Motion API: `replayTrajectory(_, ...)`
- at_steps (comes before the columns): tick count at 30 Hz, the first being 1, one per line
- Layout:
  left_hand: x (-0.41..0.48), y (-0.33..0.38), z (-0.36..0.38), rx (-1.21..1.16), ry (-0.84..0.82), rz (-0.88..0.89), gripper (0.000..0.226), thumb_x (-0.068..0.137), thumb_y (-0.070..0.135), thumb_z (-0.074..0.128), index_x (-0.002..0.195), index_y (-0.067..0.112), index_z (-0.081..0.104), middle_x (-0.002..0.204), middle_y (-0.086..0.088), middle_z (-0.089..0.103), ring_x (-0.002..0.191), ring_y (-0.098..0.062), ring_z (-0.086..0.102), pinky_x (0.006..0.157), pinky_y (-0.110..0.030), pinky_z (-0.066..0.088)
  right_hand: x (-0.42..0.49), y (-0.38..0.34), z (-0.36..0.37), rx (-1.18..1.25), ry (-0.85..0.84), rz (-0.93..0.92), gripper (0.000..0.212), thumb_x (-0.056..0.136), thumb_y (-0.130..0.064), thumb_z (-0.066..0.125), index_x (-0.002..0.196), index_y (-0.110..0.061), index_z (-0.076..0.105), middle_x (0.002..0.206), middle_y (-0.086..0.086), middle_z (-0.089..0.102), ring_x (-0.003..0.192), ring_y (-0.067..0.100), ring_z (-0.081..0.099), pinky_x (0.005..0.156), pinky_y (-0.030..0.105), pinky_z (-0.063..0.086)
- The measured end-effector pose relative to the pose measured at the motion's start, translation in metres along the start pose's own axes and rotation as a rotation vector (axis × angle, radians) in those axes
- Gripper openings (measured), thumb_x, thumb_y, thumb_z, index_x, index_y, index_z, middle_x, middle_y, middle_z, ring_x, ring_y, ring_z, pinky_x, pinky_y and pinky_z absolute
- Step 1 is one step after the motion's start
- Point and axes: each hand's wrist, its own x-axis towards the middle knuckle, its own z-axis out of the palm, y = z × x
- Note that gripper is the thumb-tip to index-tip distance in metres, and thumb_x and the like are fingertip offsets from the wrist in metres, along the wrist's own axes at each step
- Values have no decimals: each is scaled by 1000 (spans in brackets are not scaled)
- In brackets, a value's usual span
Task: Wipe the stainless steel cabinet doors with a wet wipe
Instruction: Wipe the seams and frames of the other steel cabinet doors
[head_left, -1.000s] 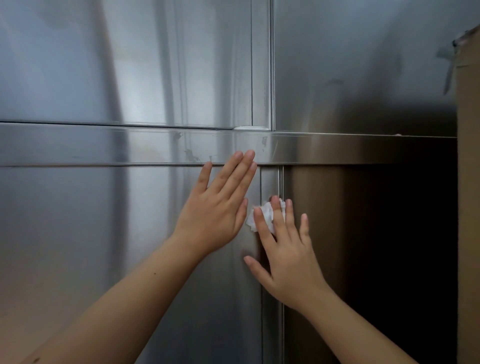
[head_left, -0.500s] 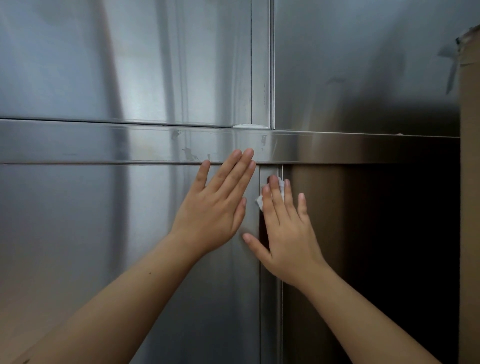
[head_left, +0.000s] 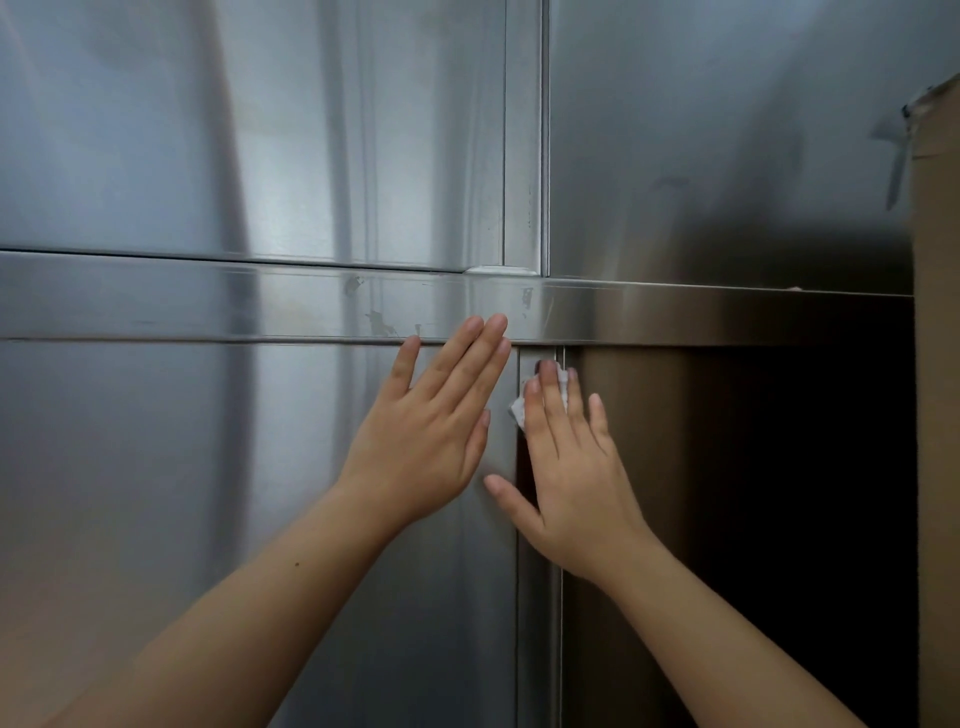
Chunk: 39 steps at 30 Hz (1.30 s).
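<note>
1. The right hand lay flat with its fingers straight. It gripped nothing, only pinning a crumpled white wet wipe against the narrow vertical steel strip between the two lower doors.
2. Over the last second that hand had slid the wipe up the strip, so its fingertips now sat just below the horizontal brushed-steel rail.
3. The left hand had stayed put, open and flat on the lower left stainless steel cabinet door. Its longest fingertips overlapped the rail's lower edge, and it was probably bracing the door.
4. Right of the strip, the lower right steel door showed a brownish reflection and fell into shadow further right.
5. Grey smudges sat on the rail, just left of the left hand's fingertips.
6. A brown cardboard box stood at the right edge.
7. The upward stroke seemed to have reached the top of the seam. The smudged rail and the broad door faces looked like the work left.
</note>
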Motion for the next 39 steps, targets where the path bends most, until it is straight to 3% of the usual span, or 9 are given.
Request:
replayTrajectory(4,0,0,1,3,-7,-1,55,100,27,11,148,5,28,155,-10,24,143,-22,20,113,-49,15,17,2,-6,-49,27,15,82,95,-62,11,145,1,24,150,21,29,141,35,22,116,41,1)
replayTrajectory(12,1,0,1,-15,7,-4,55,100,27,12,148,6,27,156,-9,23,144,-21,20,112,-50,19,-41,-12,14,-6,-54,25,82,95,-63,17,149,-1,13,156,19,10,144,35,8,115,42,2)
replayTrajectory(23,1,0,1,11,6,8,56,97,26,22,149,6,26,156,-10,21,144,-22,19,112,-51,17,10,-1,-2,11,81,22,82,95,-61,11,144,5,21,151,25,21,141,40,16,114,42,-1)
replayTrajectory(31,0,0,1,-25,1,-4,54,100,26,14,149,6,27,156,-9,23,144,-21,20,113,-50,18,-64,-12,23,21,-73,-12,82,96,-61,20,149,1,13,157,19,6,144,36,6,117,38,-8)
replayTrajectory(39,0,1,1,-12,10,1,55,97,25,26,148,6,28,156,-9,22,144,-21,20,112,-51,19,-35,-3,14,-7,6,-15,75,97,-55,22,147,1,17,155,20,13,143,34,8,117,36,-6)
